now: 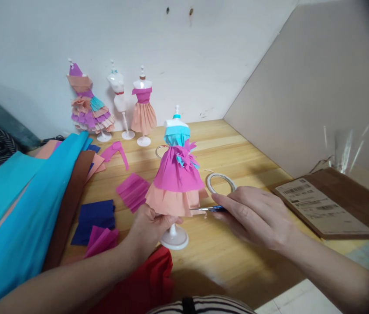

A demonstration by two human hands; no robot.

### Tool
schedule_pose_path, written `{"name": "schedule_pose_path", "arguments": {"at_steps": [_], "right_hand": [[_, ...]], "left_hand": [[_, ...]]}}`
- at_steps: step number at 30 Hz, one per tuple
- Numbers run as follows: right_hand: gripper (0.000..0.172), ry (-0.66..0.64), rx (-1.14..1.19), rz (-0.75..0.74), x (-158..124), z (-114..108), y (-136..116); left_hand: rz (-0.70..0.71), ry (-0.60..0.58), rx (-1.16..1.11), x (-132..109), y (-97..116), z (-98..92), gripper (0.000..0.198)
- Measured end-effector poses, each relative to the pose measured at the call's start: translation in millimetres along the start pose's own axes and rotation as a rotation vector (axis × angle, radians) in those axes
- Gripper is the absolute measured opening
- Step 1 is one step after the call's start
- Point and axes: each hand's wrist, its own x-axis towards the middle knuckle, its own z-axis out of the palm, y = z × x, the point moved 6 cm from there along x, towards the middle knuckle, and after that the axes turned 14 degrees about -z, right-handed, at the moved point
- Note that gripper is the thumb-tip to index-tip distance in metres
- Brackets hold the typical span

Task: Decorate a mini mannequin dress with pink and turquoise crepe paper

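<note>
In front of me a small white mannequin (pixel 174 237) stands upright, wearing a paper dress (pixel 179 174) with a blue top, a magenta overskirt with a bow, and a peach underskirt. My left hand (pixel 150 231) is closed on the lower left edge of the peach skirt (pixel 168 201), just above the mannequin's base. My right hand (pixel 254 216) grips scissors (pixel 215 209) whose handles are mostly hidden by the fingers. Their blades point left and meet the skirt's lower right hem. A thin strip of peach paper hangs beside the blades.
Behind stand a ruffled-dress mannequin (pixel 91 104), a bare one (pixel 117 93) and one in a peach skirt (pixel 143 113). Crepe paper (pixel 40 192) piles up at left, with navy (pixel 94 220) and magenta pieces (pixel 134 191) nearby. A tape roll (pixel 220 175) and cardboard box (pixel 344 192) lie right.
</note>
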Motion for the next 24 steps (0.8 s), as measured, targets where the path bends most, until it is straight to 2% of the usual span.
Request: {"name": "schedule_pose_path", "arguments": {"at_steps": [7, 15, 24], "right_hand": [[0.020, -0.023, -0.016, -0.013, 1.7, -0.9, -0.3], [0.023, -0.052, -0.029, -0.045, 2.9, -1.6, -2.1], [0.014, -0.084, -0.075, -0.094, 2.5, -2.1, -2.3]], "left_hand": [[0.032, 0.062, 0.022, -0.7, 5.4, -2.9, 0.016], [0.040, 0.055, 0.002, 1.0, 4.4, -1.9, 0.017], [-0.049, 0.109, 0.080, -1.6, 1.8, -4.3, 0.020]]}}
